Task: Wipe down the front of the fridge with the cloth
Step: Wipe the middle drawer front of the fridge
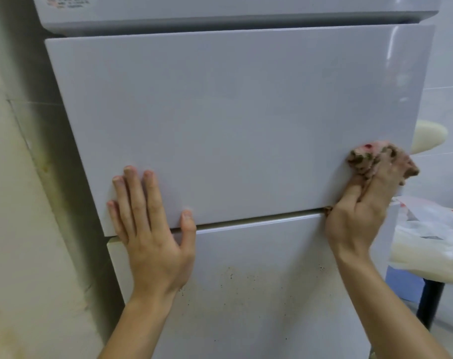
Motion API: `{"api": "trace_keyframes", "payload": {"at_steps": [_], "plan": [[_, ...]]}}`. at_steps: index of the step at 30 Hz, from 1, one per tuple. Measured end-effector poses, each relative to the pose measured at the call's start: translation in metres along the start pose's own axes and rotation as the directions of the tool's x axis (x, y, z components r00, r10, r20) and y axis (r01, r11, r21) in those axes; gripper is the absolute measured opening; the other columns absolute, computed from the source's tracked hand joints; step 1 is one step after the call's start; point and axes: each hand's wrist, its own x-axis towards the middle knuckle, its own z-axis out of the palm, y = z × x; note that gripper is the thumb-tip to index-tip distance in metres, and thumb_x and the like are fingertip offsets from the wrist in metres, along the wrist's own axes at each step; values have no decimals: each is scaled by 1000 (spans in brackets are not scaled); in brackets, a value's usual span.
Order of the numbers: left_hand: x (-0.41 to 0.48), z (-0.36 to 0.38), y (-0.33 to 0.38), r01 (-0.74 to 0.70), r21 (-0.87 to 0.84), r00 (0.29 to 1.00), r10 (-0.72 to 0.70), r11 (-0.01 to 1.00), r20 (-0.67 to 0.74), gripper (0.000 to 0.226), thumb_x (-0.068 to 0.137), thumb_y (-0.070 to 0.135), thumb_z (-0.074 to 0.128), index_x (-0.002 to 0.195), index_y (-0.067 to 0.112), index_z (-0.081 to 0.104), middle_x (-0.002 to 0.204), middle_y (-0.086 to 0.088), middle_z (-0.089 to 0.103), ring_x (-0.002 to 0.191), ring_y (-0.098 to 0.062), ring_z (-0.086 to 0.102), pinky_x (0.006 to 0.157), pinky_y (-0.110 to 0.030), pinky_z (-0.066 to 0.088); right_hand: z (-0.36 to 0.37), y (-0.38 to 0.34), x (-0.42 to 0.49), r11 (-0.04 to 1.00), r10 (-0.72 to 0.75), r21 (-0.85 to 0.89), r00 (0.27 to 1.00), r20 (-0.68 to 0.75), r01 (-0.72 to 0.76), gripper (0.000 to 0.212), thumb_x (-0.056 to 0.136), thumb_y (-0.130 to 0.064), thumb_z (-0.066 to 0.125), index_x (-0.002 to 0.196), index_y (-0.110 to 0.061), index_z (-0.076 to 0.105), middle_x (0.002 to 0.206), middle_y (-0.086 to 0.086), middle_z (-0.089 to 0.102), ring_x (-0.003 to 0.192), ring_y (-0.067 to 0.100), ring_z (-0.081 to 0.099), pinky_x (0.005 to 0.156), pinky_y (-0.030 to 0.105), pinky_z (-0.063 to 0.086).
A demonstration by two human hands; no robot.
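While left hand (153, 229), fingers spread, braces middle drawer front (220, 120): right hand (360, 211), fingers bunching patterned cloth (375, 159); press flat, overlap strokes leftward.

A home kitchen: white fridge (233, 120), tiled wall (445, 81), stool (427, 137).

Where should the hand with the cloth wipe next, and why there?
Probably down onto the lower door panel. The right hand presses the bunched cloth on the middle door panel, near its right edge, and that panel looks clean. The lower panel shows dark specks and yellowish stains. The left hand lies flat, bracing the fridge.
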Motion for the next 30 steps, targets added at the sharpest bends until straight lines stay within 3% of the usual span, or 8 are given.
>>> {"api": "trace_keyframes", "payload": {"at_steps": [5, 8, 11, 14, 17, 22, 26, 30], "plan": [[1, -8, 6, 30, -61, 999, -28, 998, 45, 80, 98, 28, 54, 165, 2, 18, 175, -16, 7, 163, -33, 1, 131, -55, 0, 20, -39, -56, 969, -248, 80, 936, 250, 235, 60, 105, -7, 43, 163, -14, 31, 174, -5, 8, 163, 24, 4, 132, 49, 8], [-1, -19, 12, 44, -148, 997, -33, 988, 73, 69, 100, 26, 52, 163, 7, 29, 175, -11, 13, 163, -28, 4, 132, -52, 7, 10, -64, -77, 945, -309, 232, 859, 408, 230, 49, 108, -12, 45, 157, -15, 45, 172, -5, 24, 161, 16, 14, 131, 39, 17], [-6, -33, 23, 58, -295, 990, -16, 954, 140, 52, 104, 31, 43, 152, 13, 51, 167, -2, 37, 160, -17, 22, 130, -37, 19, -5, -86, -78, 931, -298, 333, 844, 447, 152, 43, 107, -17, 49, 149, -30, 54, 158, -21, 46, 153, 11, 37, 125, 34, 33], [-7, -46, 40, 104, -503, 946, 71, 858, 316, 41, 108, 34, 38, 138, 22, 63, 144, 7, 61, 142, -12, 48, 117, -32, 39, -15, -106, -78, 943, -244, 327, 796, 553, 62, 37, 107, -27, 52, 142, -36, 61, 132, -22, 68, 123, 7, 64, 106, 31, 51], [-7, -57, 58, 299, -636, 874, 64, 712, 482, 38, 108, 46, 38, 127, 27, 65, 119, 13, 68, 119, -13, 64, 98, -29, 51, -22, -118, -80, 956, -233, 288, 741, 630, 56, 33, 106, -30, 54, 137, -31, 67, 119, -20, 73, 110, 4, 68, 95, 24, 53], [-2, -67, 68, 614, -637, 739, -57, 466, 671, 32, 101, 46, 57, 124, 27, 69, 116, 11, 76, 114, -6, 70, 98, -24, 55, -28, -119, -75, 966, -250, 226, 701, 668, 129, 23, 104, -31, 64, 123, -30, 76, 117, -11, 66, 113, 8, 63, 95, 20, 50], [1, -70, 65, 674, -602, 683, -50, 429, 729, 35, 100, 44, 58, 124, 23, 69, 117, 5, 78, 113, -11, 72, 101, -35, 56, -33, -128, -72, 984, -152, 171, 703, 695, 43, 15, 98, -38, 69, 85, -38, 76, 80, -6, 59, 77, 8, 59, 67, 11, 40], [3, -73, 52, 713, -538, 613, -28, 449, 790, 28, 107, 29, 52, 128, 20, 69, 118, 5, 78, 112, -12, 73, 98, -32, 59, -35, -135, -70, 971, 20, 142, 656, 755, -193, 48, 94, -47, 71, 67, -7, 70, 60, 7, 64, 56, 14, 57, 52, 26, 41]]}}
